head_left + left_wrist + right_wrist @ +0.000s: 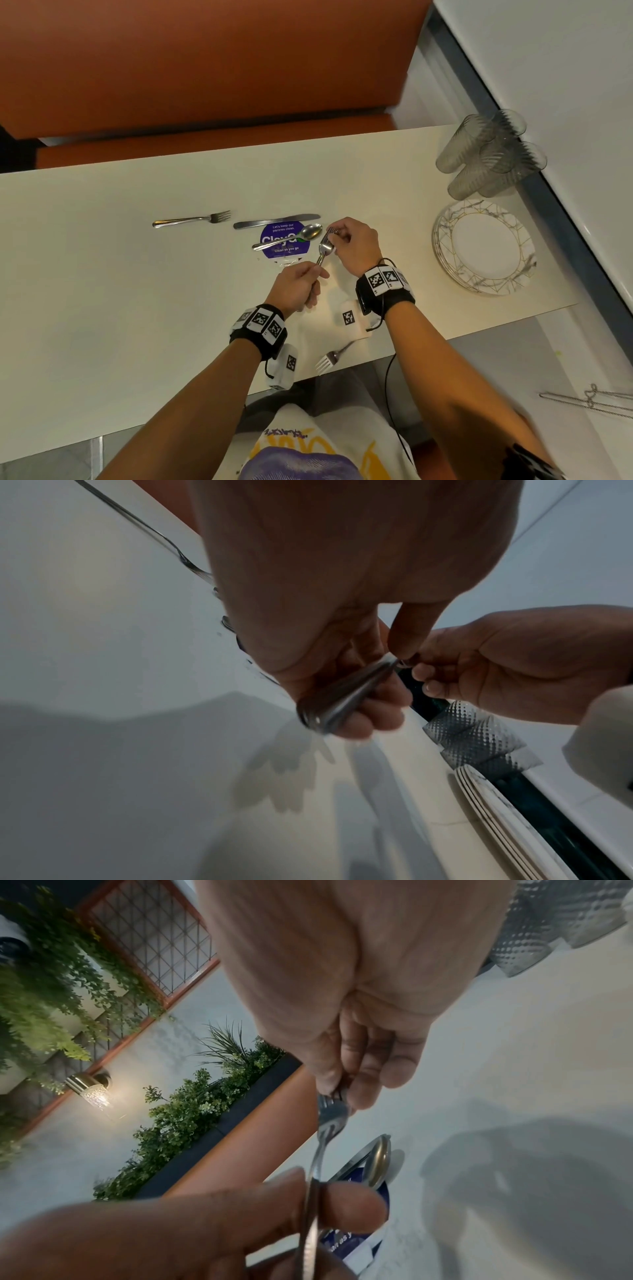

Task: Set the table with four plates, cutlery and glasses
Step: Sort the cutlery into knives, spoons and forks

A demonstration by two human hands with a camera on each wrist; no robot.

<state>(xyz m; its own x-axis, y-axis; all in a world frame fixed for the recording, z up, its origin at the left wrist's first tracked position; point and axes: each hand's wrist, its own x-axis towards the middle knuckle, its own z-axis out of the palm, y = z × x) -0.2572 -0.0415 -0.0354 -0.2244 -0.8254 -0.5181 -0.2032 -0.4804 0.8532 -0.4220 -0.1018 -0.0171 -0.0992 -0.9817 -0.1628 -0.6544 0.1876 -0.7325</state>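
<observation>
The left hand point(297, 289) is curled round the handles of a small bunch of cutlery point(323, 251), probably a fork and a spoon, though the stacked heads blur together. The right hand point(354, 245) pinches the fork tines at the bunch's far tip between thumb and fingertips point(399, 1069). Just beyond that pinch a spoon point(291, 237) lies across a round blue sticker point(286, 246), a knife point(275, 221) beyond it, a fork point(191, 220) further left. Behind the left wrist, near the table point(102, 274) edge, lies another fork point(330, 358). Well right of the grip sit stacked plates point(484, 246) and the glasses point(489, 154).
</observation>
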